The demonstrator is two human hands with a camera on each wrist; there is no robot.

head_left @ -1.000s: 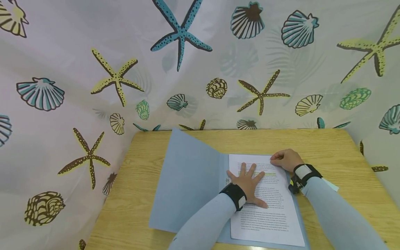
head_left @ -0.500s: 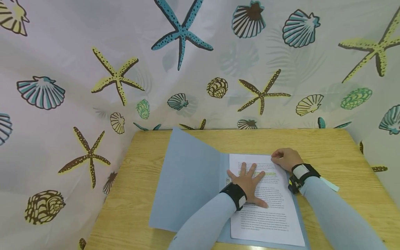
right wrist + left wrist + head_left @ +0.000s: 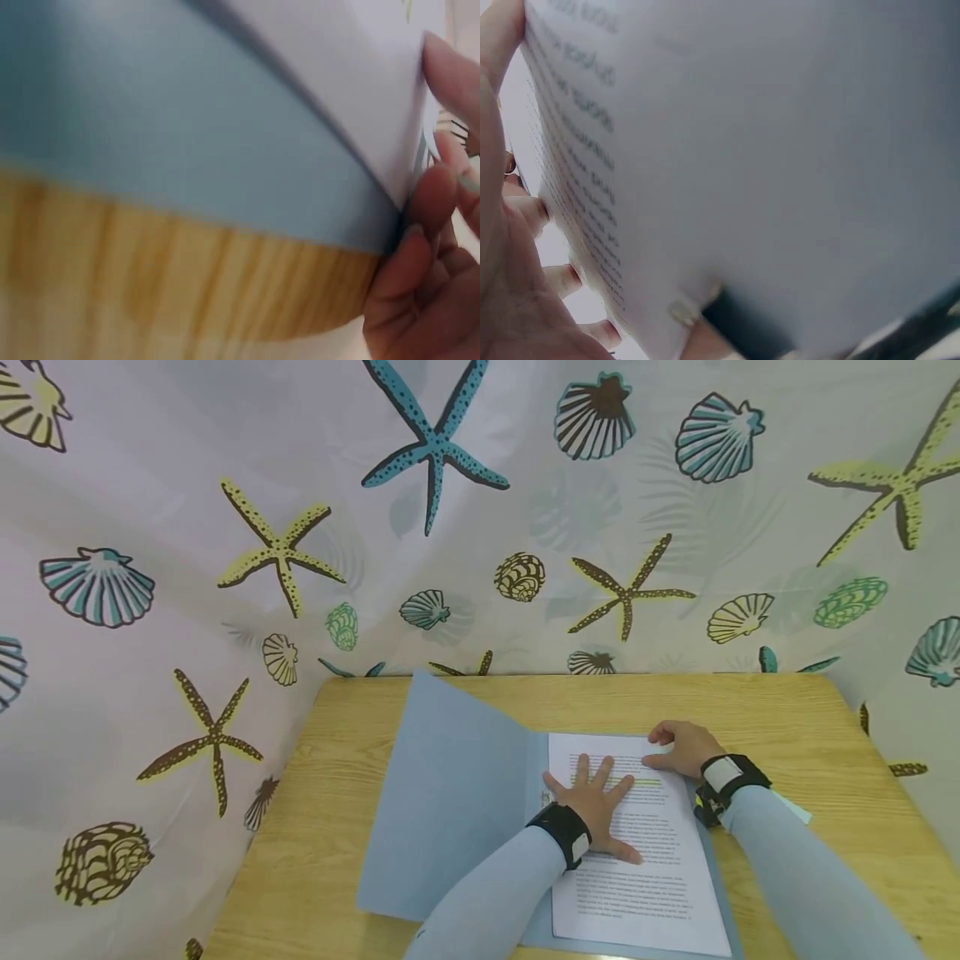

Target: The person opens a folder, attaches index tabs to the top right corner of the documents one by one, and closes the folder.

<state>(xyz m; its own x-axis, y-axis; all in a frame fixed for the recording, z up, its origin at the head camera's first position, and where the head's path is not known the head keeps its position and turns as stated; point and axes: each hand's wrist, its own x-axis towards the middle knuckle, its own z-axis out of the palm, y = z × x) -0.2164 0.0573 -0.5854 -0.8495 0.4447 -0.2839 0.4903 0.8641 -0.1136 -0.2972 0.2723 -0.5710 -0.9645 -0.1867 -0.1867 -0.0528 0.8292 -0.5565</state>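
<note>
A blue folder lies open, its left cover raised at a slant. Printed sheets rest inside on the right, with a yellow highlighted line near the top. My left hand lies flat on the sheets, fingers spread, beside the folder's metal clasp. At the top right corner my right hand has curled fingers, its thumb on the page. A pale thin edge, apparently the lifted page corner, shows between thumb and fingers in the right wrist view; the exact grip is partly hidden.
Under the right forearm a pale green slip pokes out on the wooden table. A curtain printed with shells and starfish hangs behind the table and at its sides.
The right thumb and index finger, together at the corner before, now stand apart, the thumb lower on the page. My left hand keeps its place.
</note>
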